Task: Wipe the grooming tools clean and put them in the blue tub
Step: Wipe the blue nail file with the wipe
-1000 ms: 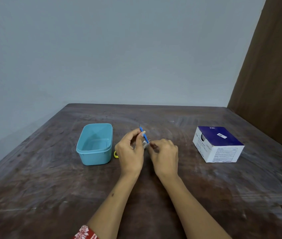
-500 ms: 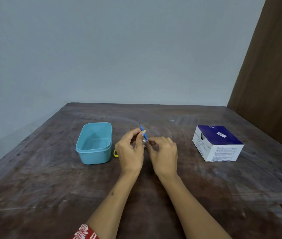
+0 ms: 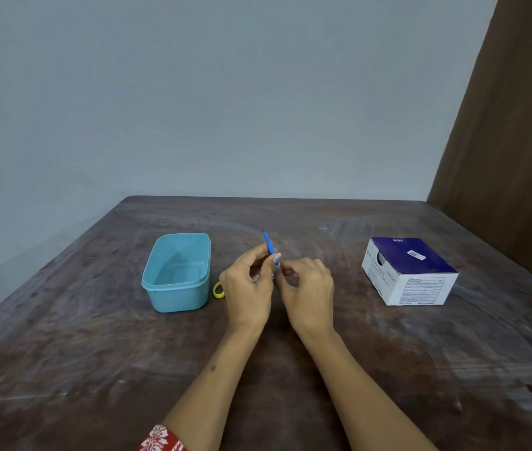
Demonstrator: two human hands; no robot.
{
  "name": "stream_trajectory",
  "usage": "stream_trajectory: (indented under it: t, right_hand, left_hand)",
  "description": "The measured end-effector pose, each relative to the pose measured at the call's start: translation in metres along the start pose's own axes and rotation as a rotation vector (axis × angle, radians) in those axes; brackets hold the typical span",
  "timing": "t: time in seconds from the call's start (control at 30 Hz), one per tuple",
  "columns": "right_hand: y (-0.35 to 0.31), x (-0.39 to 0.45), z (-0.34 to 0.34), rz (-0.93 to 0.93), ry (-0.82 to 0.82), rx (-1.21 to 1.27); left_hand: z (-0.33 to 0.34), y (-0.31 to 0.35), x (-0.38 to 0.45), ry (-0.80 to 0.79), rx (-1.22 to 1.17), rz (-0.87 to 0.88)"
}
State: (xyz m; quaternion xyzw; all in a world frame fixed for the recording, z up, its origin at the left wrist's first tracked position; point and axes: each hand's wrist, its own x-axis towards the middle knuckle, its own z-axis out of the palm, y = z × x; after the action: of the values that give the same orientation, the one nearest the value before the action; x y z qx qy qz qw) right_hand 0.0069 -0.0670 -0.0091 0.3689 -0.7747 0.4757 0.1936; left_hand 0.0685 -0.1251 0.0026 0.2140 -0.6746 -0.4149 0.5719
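My left hand [image 3: 247, 289] pinches a thin blue grooming tool [image 3: 270, 244] that points up and away, its dark tip free above my fingers. My right hand [image 3: 309, 291] is closed just to the right, fingertips meeting the tool's lower end; a small whitish wipe seems to sit between them, mostly hidden. The blue tub [image 3: 178, 271] stands open and empty on the table to the left of my hands. A yellow ring-shaped piece [image 3: 217, 290] lies between the tub and my left hand, partly covered.
A white and dark-blue cardboard box [image 3: 409, 271] sits on the right of the dark wooden table [image 3: 95, 369]. A grey wall runs behind the table. A brown panel [image 3: 511, 157] stands along the right edge.
My right fingertips have slid slightly along the tool's lower end. Both hands stay in nearly the same spot.
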Motion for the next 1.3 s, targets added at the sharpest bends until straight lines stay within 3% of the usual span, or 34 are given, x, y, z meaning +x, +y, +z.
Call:
stream_trajectory:
  t: [0.17,0.33,0.47,0.6,0.77,0.9,1.03,1.2,1.3]
  right_hand:
    - [0.0029,0.0001,-0.0005,0.042,-0.08,-0.024]
    - [-0.0003,-0.0004,-0.0011,-0.002,-0.017,0.004]
    - [0.0019,0.0001,-0.0013,0.072,-0.115,-0.03]
    - [-0.0013,-0.0012,-0.0015,-0.015,-0.024,0.015]
    - [0.0025,-0.0005,-0.0004,0.034,-0.084,0.01]
    - [0.0002,-0.0011,-0.0003,-0.018,-0.025,0.003]
    - [0.0027,-0.0003,-0.0008,0.087,-0.143,-0.044]
    - [0.0004,-0.0014,-0.0008,0.008,-0.071,0.011]
    - [0.0031,-0.0009,0.0009,0.07,-0.127,-0.019]
  left_hand:
    - [0.0005,-0.0009,-0.0002,0.005,0.018,0.021]
    - [0.0009,-0.0026,0.0008,-0.003,0.01,0.009]
    - [0.0004,-0.0036,0.0009,0.008,0.013,0.004]
    - [0.0003,-0.0046,0.0011,0.008,0.015,-0.006]
    - [0.0005,-0.0045,0.001,0.012,0.014,-0.008]
    - [0.0003,-0.0057,0.0019,0.016,0.005,-0.012]
    - [-0.0001,-0.0057,0.0021,0.019,0.014,-0.006]
    - [0.0008,-0.0069,0.0015,0.013,0.027,-0.008]
    - [0.001,-0.0065,0.0011,0.001,0.033,0.001]
